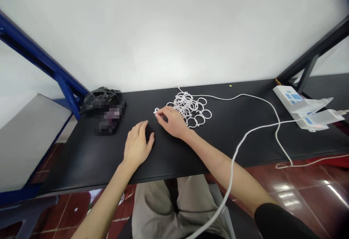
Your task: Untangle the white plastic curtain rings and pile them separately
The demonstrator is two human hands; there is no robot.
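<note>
My right hand [173,122] is closed, thumb and forefinger pinched on a small white ring [156,111], most of it hidden by the fingertips. A heap of thin white rings [187,102] lies just beyond and to the right of that hand, some overlapping, with small knobs on them. Whether the rings are linked together, I cannot tell. Lower and to the left, my left hand [136,142] rests on the black table [174,159], open, with thumb and fingers apart and nothing in it.
At the left of the table sits a black plastic bag [99,99] beside a blurred dark item [109,120]. On the right, a white power strip [296,104] carries a plug and plastic wrapping. A white cable [261,126] loops over the table and across my right forearm. Blue frame bars [40,53] rise at left.
</note>
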